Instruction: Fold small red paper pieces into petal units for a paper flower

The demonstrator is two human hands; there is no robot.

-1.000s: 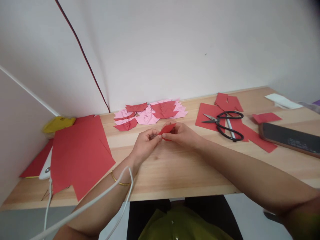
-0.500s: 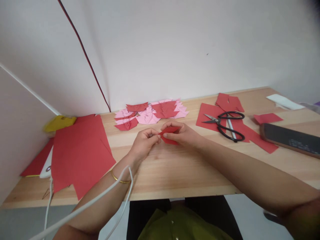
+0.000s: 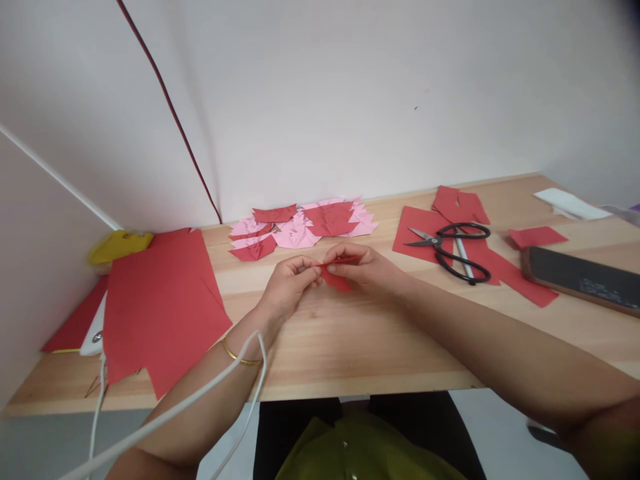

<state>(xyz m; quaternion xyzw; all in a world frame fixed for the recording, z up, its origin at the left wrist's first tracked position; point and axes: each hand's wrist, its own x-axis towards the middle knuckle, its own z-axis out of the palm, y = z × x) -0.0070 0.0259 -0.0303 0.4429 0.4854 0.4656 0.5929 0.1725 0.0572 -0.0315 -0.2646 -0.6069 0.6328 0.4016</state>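
A small folded piece of red paper (image 3: 337, 279) sits between my two hands, just above the wooden desk (image 3: 350, 340). My left hand (image 3: 289, 285) pinches its left corner with curled fingers. From the right, my right hand (image 3: 367, 268) grips the paper, thumb and fingers closed over its top edge. Behind the hands lies a heap of folded red and pink paper shapes (image 3: 303, 229) by the wall.
Large red sheets (image 3: 160, 307) cover the desk's left side, with a yellow thing (image 3: 117, 245) behind them. Black scissors (image 3: 453, 248) lie on red offcuts at the right. A dark flat slab (image 3: 583, 280) lies further right. White cables (image 3: 165, 417) cross my left forearm.
The red paper has been turned and folded flatter between my fingers; both hands stay in the same spot over the desk.
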